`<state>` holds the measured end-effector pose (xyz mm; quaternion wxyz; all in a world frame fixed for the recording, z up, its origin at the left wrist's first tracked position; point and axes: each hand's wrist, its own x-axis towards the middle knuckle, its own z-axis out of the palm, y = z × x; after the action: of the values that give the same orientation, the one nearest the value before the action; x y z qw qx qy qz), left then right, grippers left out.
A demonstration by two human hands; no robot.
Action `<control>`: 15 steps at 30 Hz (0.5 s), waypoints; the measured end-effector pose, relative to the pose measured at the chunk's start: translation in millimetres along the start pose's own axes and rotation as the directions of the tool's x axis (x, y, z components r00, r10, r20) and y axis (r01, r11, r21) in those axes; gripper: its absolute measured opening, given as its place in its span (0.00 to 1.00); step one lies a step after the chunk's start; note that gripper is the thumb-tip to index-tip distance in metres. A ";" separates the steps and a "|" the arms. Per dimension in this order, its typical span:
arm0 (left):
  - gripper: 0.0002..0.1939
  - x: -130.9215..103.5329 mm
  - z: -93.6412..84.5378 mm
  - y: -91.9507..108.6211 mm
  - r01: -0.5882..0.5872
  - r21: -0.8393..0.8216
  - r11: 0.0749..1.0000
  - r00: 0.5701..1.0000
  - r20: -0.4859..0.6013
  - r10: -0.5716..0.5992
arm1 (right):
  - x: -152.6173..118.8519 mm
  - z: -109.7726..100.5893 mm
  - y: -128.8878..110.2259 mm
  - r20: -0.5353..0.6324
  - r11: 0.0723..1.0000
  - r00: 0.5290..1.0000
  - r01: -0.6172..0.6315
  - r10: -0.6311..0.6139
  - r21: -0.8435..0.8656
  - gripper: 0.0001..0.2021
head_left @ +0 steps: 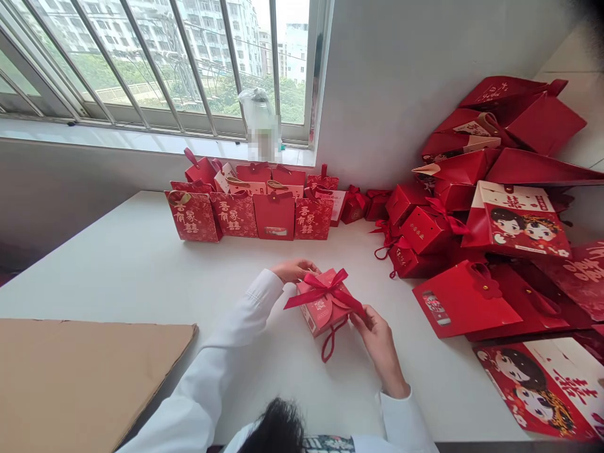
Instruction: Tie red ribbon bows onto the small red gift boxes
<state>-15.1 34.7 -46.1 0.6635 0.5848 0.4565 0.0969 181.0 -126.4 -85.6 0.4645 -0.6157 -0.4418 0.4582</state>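
A small red gift box [322, 316] sits at an angle on the white table [226, 283] in front of me. Tied across its top is a dark red ribbon bow [329, 288], and a red cord loop [329, 346] hangs off its near side. At the box's far left corner, my left hand [296, 270] is closed on the edge, its fingertips partly hidden behind the box. My right hand [376, 333] grips the right corner with thumb and fingers, touching the end of a ribbon tail there.
Red gift bags [233, 215] stand in rows near the window wall. To the right lies a heap of red boxes [427, 229] and bags, with a flat printed bag [542, 384] at the near edge. A cardboard sheet [89, 377] covers the near left. A wrapped item [261, 123] stands on the windowsill.
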 end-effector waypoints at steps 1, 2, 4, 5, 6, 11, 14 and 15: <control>0.21 -5.1 0.7 -2.2 -0.014 -0.018 1.000 1.000 -0.018 0.014 | 2.0 -0.5 2.4 -0.016 0.998 1.000 -0.011 0.012 0.055 0.21; 0.23 -9.9 1.2 -4.4 -0.022 -0.030 0.999 0.999 -0.038 0.021 | 3.2 -0.4 5.0 -0.025 0.996 0.999 -0.019 0.021 0.088 0.23; 0.25 -17.3 2.2 -8.5 -0.025 -0.042 0.999 0.996 -0.085 0.022 | 2.1 1.6 9.9 -0.015 0.992 0.999 -0.036 0.038 0.125 0.24; 0.25 -19.3 2.9 -10.1 -0.023 -0.041 0.999 0.993 -0.113 0.019 | 0.0 3.4 11.9 -0.013 0.987 0.999 -0.047 0.050 0.155 0.24; 0.26 -20.1 3.8 -11.2 -0.022 -0.038 0.999 0.990 -0.139 0.016 | -2.8 5.7 13.6 -0.012 0.980 0.998 -0.056 0.059 0.191 0.25; 0.23 -12.1 12.7 -10.3 -0.052 -0.018 0.998 0.990 -0.133 0.050 | -14.8 19.1 16.1 0.041 0.956 0.999 -0.042 0.031 0.290 0.28; 0.20 -10.2 18.2 -8.7 -0.095 -0.024 0.995 0.992 -0.090 0.093 | -14.4 22.2 12.7 0.060 0.957 0.998 -0.052 0.037 0.286 0.25; 0.21 -11.4 19.3 -8.8 -0.106 -0.027 0.994 0.991 -0.087 0.104 | -13.8 21.3 10.7 0.046 0.950 0.997 -0.070 0.059 0.304 0.24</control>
<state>-11.2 11.3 -50.0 0.6467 0.5927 0.4513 0.1638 158.9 -138.1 -97.1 0.5310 -0.5420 -0.3537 0.5470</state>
